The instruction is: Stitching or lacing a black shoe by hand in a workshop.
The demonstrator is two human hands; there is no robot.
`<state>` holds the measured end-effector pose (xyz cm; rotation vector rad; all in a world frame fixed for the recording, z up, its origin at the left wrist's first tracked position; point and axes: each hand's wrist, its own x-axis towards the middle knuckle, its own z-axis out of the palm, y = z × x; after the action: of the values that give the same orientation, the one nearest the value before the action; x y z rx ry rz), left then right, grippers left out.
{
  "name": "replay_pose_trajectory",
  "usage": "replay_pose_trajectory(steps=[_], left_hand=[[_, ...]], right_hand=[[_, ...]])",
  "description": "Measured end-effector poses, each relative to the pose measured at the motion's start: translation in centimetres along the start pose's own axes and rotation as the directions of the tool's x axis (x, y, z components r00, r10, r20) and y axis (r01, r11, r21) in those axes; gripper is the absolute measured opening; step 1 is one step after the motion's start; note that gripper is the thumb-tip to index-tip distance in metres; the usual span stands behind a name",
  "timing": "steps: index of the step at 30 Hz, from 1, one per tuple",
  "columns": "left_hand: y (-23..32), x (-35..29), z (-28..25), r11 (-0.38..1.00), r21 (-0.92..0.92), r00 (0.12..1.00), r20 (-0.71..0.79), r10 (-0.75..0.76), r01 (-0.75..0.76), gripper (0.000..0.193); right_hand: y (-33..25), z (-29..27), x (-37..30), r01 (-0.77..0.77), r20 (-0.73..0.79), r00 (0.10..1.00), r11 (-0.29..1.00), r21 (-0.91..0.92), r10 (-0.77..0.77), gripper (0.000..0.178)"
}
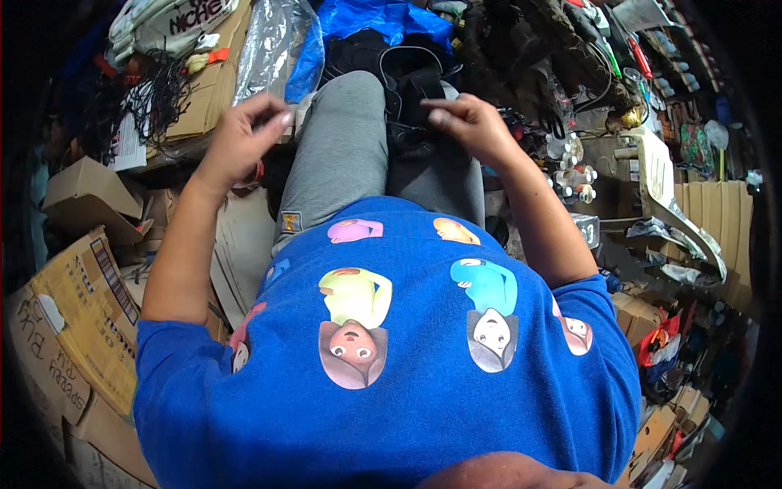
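Note:
A black item with a strap and a pale curved edge [411,90], perhaps a bag or a shoe, lies on my right thigh and between my knees. My left hand [248,134] is raised beside my left knee, its fingers curled in toward the thumb and slightly blurred. Over the right thigh, just beside the black item, my right hand [474,126] has thumb and forefinger drawn together. Anything thin between the fingers of either hand is too small to see. A gap separates the two hands, with the grey trousers [342,147] below.
Tangled black cords [155,98] and cardboard [216,77] lie at the far left, near clear plastic sheeting [277,49] and a blue plastic bag [383,20]. An open carton [90,196] stands left. Several small bottles [574,175] and a chair-like frame [660,179] are to the right.

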<state>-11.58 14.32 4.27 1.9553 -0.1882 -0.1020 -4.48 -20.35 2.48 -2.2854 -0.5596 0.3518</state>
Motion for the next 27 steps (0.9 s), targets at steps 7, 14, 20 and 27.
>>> replay_pose_trajectory(steps=[7,14,20,27], left_hand=[[8.5,2.5,7.0,0.433,-0.898,0.923,0.1,0.372,-0.077,0.019],[0.5,0.6,-0.2,0.83,0.488,0.959,0.214,0.184,-0.269,0.016],[0.8,-5.9,-17.9,0.6,0.772,0.886,-0.409,0.216,0.21,0.013],[1.6,1.1,-1.7,0.797,0.603,0.986,-0.103,0.133,-0.045,0.037]], right_hand=[[-3.2,-3.2,0.4,0.053,-0.023,0.981,0.152,0.987,-0.194,0.049],[3.3,-5.2,-5.6,-0.152,0.171,0.972,0.986,-0.068,0.162,0.022],[19.9,-15.3,-19.3,-0.479,-0.331,0.87,0.786,-0.391,0.365,0.025],[10.3,-7.6,-11.0,-0.4,0.254,0.876,0.912,-0.097,0.411,0.032]])
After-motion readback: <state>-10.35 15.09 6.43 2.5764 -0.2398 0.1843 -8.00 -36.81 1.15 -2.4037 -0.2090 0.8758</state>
